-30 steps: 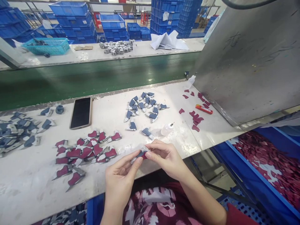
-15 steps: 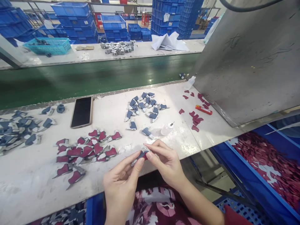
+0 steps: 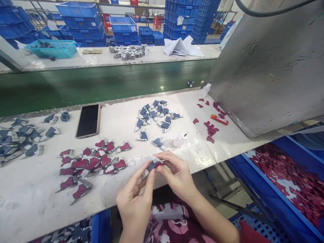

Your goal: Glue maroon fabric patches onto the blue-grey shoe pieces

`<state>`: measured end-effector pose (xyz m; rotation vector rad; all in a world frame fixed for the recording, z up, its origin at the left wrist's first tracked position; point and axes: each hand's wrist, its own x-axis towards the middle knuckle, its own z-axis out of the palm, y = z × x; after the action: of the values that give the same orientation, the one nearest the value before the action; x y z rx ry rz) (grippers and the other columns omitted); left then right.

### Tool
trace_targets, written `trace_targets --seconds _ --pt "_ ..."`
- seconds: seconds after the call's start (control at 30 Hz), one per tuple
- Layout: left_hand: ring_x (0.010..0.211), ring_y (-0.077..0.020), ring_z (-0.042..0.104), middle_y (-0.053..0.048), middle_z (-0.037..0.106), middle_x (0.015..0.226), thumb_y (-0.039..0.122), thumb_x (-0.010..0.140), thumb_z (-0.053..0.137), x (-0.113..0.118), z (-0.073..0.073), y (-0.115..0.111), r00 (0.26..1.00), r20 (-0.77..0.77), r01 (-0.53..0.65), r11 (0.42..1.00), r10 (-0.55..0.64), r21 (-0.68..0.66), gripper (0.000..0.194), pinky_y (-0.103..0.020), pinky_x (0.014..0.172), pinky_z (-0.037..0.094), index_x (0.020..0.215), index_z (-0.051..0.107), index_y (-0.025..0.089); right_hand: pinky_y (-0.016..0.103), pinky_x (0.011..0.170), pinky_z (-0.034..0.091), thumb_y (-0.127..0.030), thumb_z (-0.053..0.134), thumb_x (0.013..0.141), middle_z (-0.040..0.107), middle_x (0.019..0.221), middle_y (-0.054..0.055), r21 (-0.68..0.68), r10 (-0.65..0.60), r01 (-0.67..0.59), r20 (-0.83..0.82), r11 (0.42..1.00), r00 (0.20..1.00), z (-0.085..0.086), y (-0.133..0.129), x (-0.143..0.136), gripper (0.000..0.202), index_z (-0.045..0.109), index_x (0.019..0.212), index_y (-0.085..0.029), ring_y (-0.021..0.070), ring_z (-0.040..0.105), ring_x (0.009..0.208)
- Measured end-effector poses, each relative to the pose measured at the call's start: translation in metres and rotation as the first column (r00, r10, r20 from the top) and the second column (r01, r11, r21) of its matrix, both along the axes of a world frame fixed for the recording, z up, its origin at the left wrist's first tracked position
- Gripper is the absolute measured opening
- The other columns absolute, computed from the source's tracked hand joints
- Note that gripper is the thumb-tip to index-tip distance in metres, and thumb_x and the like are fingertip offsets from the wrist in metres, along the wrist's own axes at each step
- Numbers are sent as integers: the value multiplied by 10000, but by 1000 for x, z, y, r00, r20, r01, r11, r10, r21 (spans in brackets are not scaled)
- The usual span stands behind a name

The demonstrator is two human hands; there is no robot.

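Holding the piece [image 3: 152, 165]: both hands shared it, in front of the person and seen against the near part of the counter [image 3: 32, 209].
Left grip [image 3: 136, 197]: narrow, with thumb and fingers pinched about the piece's left end.
Right grip [image 3: 177, 173]: narrow, and likewise pinched on the right end, its thumb at the maroon part [image 3: 158, 164]; whether the thumb pressed or only steadied could not be told.
Good handling: the left side probably served best as a firm rest, while the right thumb and fingertips bore lightly and evenly along the edges; a hard squeeze at one corner could have skewed the parts. Fingertips were best kept off the broad face, so that the alignment stayed in sight.
Piece, appearance: small and angular, with a dark blue face, pale grey at the ends and maroon at the right; it lay tilted, its right end farther from the wearer. Fingers hid some of its outline.
Counter, around the hands: a maroon group [image 3: 93, 163] lay to the left, a blue group [image 3: 152, 114] beyond, and a bottle [image 3: 180, 140] near the right fingers.
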<state>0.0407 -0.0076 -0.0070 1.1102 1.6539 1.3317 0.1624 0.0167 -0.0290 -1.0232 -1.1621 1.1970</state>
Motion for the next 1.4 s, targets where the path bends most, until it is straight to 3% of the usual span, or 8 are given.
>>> trace_targets --seconds 0.17,0.3,0.43,0.57,0.7,0.9,1.2,1.4 --pt "796 -201 763 -24 794 962 275 799 734 -2 -7 -2 974 -227 44 990 -13 132 211 -267 756 632 999 779 229 327 848 568 -348 756 817 710 956 56 -90 -57 46 -115 995 992 -4 2 -5 201 769 982 -236 197 685 915" --pt "735 -195 752 -25 795 920 276 771 760 -12 -15 4 975 -196 143 974 -107 178 200 -269 724 628 964 794 238 332 791 583 -433 812 730 728 861 45 -223 -51 18 -142 975 989 -7 6 -2 289 768 905 -208 195 695 806" --pt "478 -133 649 17 744 649 312 746 776 -21 -16 11 959 -198 232 964 -204 129 265 -209 486 547 1001 793 242 327 752 584 -482 788 747 726 879 50 -237 0 -23 -98 971 995 -8 7 3 339 763 938 -203 185 686 775" --pt "545 -166 691 3 734 622 410 759 752 -22 -8 11 991 31 133 990 -131 -51 317 -203 488 539 996 788 203 333 801 573 -408 831 727 663 1043 61 55 -27 16 202 998 979 -3 6 11 501 692 1188 -272 212 643 961" --pt "621 -194 724 -40 772 727 450 743 761 -23 0 9 965 186 210 971 -186 -117 364 -255 630 610 964 784 162 422 943 511 -221 811 764 648 1055 51 446 -162 -61 444 893 881 6 9 19 435 661 1165 -299 236 593 1044" --pt "629 -196 738 -36 777 730 462 677 819 -22 11 7 905 383 267 947 -184 -177 355 -274 703 636 875 792 168 428 893 498 -10 608 770 610 909 39 576 -148 -211 513 790 845 10 13 20 358 627 1023 -264 235 540 978" --pt "657 -197 746 -46 783 746 442 630 856 -25 14 13 892 429 249 948 -145 -197 365 -238 679 622 864 790 170 439 923 466 -30 585 825 538 987 39 544 -137 -235 557 805 819 3 12 11 302 613 1014 -263 227 492 1009" --pt "821 -229 759 -27 787 780 366 647 846 -31 11 20 958 258 169 976 -128 -141 337 -249 764 612 939 793 206 397 903 526 -255 671 898 590 1145 78 294 -17 -61 254 954 967 -5 9 6 481 512 1350 -284 231 579 1084"
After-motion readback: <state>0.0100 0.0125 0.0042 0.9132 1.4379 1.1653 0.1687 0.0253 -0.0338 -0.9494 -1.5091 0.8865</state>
